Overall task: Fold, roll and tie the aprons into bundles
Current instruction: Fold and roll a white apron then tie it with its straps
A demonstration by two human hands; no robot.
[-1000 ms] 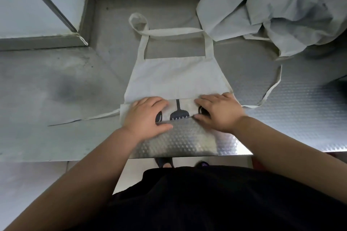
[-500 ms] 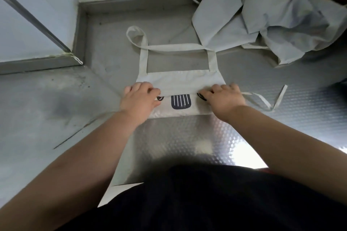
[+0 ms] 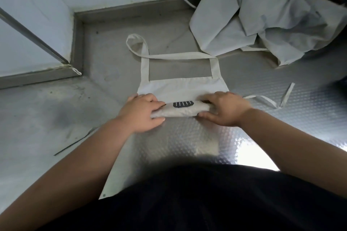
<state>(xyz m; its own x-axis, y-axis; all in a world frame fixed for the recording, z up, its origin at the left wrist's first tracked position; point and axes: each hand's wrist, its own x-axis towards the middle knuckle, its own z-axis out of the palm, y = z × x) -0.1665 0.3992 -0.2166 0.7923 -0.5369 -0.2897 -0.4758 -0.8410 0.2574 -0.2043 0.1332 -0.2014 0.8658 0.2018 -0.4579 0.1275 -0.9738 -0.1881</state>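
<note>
1 apron lies flat on the tabletop, about midway between the near and far edges. Its near portion is wound into a tight roll parallel to the near edge, with a dark striped print on top. The left hand and right hand each take 1 end of the roll. Fingers curl over the top and the thumb lies against the near side, so both grips hold the fabric. The unrolled bib and neck loop extend toward the far edge. 1 waist tie trails toward the right edge. A pile of loose aprons sits at the far right corner.
</note>
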